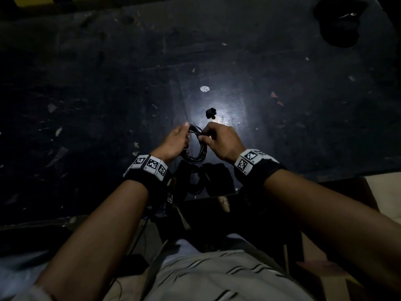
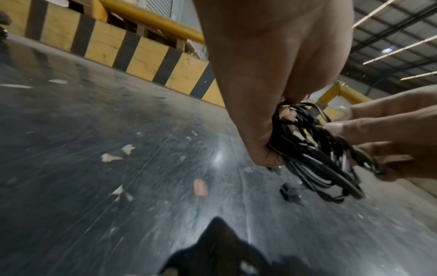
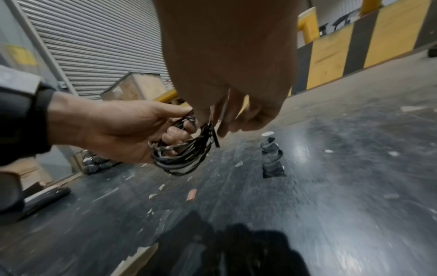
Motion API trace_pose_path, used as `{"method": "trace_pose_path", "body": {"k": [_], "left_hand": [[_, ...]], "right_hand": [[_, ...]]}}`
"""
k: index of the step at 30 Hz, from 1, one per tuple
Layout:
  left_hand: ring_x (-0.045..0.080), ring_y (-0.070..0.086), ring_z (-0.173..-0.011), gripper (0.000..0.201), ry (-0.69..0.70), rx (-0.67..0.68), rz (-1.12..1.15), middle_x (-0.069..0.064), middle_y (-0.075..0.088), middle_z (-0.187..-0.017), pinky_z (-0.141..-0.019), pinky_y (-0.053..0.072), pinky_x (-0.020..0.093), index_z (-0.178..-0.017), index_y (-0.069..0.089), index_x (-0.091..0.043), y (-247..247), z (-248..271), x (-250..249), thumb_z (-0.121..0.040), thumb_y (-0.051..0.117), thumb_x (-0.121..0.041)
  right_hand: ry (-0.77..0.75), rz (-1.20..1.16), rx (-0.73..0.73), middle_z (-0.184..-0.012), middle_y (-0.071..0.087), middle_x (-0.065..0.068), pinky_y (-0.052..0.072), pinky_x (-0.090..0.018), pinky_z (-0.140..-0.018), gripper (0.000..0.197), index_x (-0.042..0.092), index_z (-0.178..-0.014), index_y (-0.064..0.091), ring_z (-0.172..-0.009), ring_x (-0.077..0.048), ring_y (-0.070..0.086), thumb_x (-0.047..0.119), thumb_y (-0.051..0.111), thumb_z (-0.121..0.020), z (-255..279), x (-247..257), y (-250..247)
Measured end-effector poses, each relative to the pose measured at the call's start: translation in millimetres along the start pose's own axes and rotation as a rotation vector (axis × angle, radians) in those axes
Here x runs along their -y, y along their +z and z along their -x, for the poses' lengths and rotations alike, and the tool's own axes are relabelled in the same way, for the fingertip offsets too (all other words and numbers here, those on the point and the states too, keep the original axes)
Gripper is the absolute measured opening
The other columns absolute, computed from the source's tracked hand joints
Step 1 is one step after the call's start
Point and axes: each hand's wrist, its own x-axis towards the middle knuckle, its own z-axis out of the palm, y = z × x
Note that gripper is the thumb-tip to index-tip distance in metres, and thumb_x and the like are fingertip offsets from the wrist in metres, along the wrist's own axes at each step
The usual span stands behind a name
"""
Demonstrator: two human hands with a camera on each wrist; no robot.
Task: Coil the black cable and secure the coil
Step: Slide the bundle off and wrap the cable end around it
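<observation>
The black cable [image 1: 194,157] is wound into a small coil of several loops, held above the dark table [image 1: 108,94]. My left hand [image 1: 187,131] grips one side of the coil [image 2: 314,156], with fingers curled through the loops [image 3: 187,155]. My right hand [image 1: 202,136] pinches the coil's other side near the top. A short black cable end [image 3: 214,139] sticks down from its fingers. In the left wrist view, the right hand's fingertips [image 2: 387,130] touch the loops. A small twisted black strap [image 1: 211,112] stands on the table just beyond the hands [image 3: 272,160].
Pale scraps [image 1: 205,88] litter the scratched table. A dark cap-like object [image 1: 340,25] lies at the far right. A yellow-and-black striped barrier [image 2: 146,54] runs behind the table, and a cardboard box [image 1: 386,192] sits at my right. Dark gear [image 1: 201,181] lies under my wrists.
</observation>
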Motion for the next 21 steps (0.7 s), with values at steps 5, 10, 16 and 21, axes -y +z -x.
{"method": "trace_pose_path", "body": {"k": [5, 10, 16, 21], "left_hand": [[0.014, 0.054, -0.073, 0.037, -0.063, 0.013, -0.044, 0.002, 0.057, -0.084, -0.062, 0.046, 0.025, -0.106, 0.058, -0.014, -2, -5, 12, -0.104, 0.035, -0.042], [0.017, 0.053, -0.073, 0.039, -0.115, 0.031, -0.067, 0.005, 0.056, -0.084, -0.064, 0.047, 0.028, -0.105, 0.058, -0.013, -6, -9, 13, -0.103, 0.037, -0.046], [0.012, 0.034, -0.055, 0.033, -0.104, 0.049, 0.030, 0.000, 0.036, -0.066, -0.054, 0.031, 0.026, -0.077, 0.046, -0.021, -4, -14, 14, -0.104, 0.038, -0.037], [0.012, 0.032, -0.055, 0.035, -0.078, 0.076, -0.058, 0.000, 0.035, -0.065, -0.053, 0.028, 0.026, -0.077, 0.045, -0.020, -8, -22, 18, -0.106, 0.035, -0.036]], "right_hand": [[0.024, -0.056, 0.092, -0.086, 0.077, 0.002, 0.055, -0.024, -0.076, 0.031, 0.024, -0.104, 0.073, -0.078, -0.011, 0.072, 0.047, 0.074, -0.083, 4, -1, -11], [0.172, -0.111, 0.118, -0.083, 0.078, 0.000, 0.051, -0.016, -0.047, 0.040, 0.017, -0.107, 0.068, -0.064, -0.017, 0.075, 0.051, 0.050, -0.098, -19, -12, -28], [0.330, 0.210, 0.081, -0.125, 0.069, -0.014, 0.050, -0.030, -0.091, 0.033, 0.022, -0.121, 0.068, -0.112, -0.033, 0.067, 0.017, 0.057, -0.090, -58, -57, -26], [0.362, 0.224, 0.152, -0.120, 0.072, -0.013, 0.045, -0.024, -0.079, 0.027, 0.024, -0.117, 0.072, -0.110, -0.031, 0.069, 0.026, 0.067, -0.090, -66, -77, -10]]}}
